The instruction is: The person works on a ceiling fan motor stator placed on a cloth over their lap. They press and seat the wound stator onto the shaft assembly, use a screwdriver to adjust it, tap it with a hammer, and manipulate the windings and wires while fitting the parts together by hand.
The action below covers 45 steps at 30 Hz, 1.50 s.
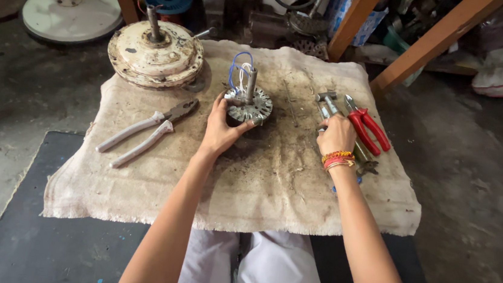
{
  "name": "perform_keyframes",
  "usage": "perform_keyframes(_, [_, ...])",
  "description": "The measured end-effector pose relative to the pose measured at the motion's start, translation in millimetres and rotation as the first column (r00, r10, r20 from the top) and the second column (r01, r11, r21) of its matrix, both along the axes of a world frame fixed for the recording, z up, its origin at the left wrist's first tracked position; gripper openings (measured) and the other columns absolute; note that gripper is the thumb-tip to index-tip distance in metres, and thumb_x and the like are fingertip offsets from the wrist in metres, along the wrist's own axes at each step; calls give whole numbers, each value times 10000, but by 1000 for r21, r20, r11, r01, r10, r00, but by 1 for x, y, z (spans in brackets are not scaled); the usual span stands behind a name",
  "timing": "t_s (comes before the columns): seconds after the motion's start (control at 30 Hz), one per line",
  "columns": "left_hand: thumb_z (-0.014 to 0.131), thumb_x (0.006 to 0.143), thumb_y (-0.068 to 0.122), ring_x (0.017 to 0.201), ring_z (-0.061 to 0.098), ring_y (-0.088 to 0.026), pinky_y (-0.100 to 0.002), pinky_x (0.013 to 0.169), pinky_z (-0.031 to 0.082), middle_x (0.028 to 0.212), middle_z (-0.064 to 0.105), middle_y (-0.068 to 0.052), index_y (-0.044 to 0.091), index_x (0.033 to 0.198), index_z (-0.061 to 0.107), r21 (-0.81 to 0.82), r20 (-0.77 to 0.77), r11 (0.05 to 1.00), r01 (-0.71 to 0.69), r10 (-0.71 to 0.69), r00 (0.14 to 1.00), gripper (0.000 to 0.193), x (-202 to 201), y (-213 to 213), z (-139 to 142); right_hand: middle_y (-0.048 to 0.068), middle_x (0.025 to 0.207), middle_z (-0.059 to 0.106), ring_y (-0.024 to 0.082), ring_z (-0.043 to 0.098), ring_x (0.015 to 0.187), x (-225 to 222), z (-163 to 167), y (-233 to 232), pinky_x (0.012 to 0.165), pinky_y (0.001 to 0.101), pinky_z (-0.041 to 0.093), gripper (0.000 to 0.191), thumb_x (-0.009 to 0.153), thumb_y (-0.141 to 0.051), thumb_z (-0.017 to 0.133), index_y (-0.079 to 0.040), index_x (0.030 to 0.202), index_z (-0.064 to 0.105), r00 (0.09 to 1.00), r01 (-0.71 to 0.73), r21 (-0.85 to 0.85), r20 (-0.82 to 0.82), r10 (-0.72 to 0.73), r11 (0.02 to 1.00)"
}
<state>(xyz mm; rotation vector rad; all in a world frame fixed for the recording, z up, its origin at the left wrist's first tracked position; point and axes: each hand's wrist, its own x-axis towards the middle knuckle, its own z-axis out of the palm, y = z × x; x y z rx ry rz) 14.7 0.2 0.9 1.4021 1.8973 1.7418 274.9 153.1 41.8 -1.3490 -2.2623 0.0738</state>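
- Grey-handled pliers [143,132] lie at 9 o'clock from your left hand [221,130], well apart, untouched.
- That hand cups the fan motor stator [249,103] mid-cloth [272,186], fingers curled round its near rim, shaft straight up.
- Your right hand [336,134] is closed over a metal tool [326,101], long axis toward 12.
- Red-handled pliers [369,127] sit just beside it at 3.

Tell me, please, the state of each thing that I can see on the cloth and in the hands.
Stator core: upright, held by left hand.
Right hand: resting on a metal tool.
Red pliers: lying flat, jaws shut.
Grey pliers: lying flat, handles apart.
Motor housing: shaft up.
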Motion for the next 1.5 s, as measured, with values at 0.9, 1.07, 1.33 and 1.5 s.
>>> perform_keyframes(0.9, [910, 674, 56, 1354, 572, -271, -381, 1107, 494, 1556, 476, -189, 3, 1355, 615, 45, 61, 998, 54, -57, 997, 744, 0, -9, 5, 31, 844, 762, 85, 689, 761, -111, -21, -65, 716, 247, 535, 102, 833, -68, 824, 11, 871, 771, 484, -450, -29, -848, 216, 893])
perform_keyframes(1.07, [886, 666, 64, 1314, 599, -256, -357, 1059, 539, 1566, 455, -165, 1, 1352, 587, 55, 203, 994, 97, -106, 973, 750, 2, -7, 5, 74, 853, 751, 136, 693, 753, -108, -15, -73, 689, 277, 525, 115, 818, -86, 828, -6, 890, 786, 635, -383, 29, -718, 286, 923])
perform_keyframes(1.33, [888, 696, 54, 1300, 618, -243, -344, 1071, 537, 1552, 491, -165, -15, 1365, 601, 74, 171, 992, 99, -111, 979, 731, -1, -6, 1, 164, 1188, 677, 299, 680, 1021, -75, -4, -68, 900, 384, 561, 571, 730, -8, 756, -64, 1298, 722, 694, -604, 310, -248, 676, 734])
perform_keyframes(1.5, [877, 687, 44, 1305, 599, -238, -342, 1044, 551, 1596, 409, -175, -15, 1369, 589, 86, 211, 990, 112, -128, 969, 743, 0, -5, 0, 117, 1185, 679, 299, 672, 1093, -78, -13, -61, 941, 372, 565, 522, 797, 18, 775, -122, 1297, 714, 705, -620, 222, -263, 659, 753])
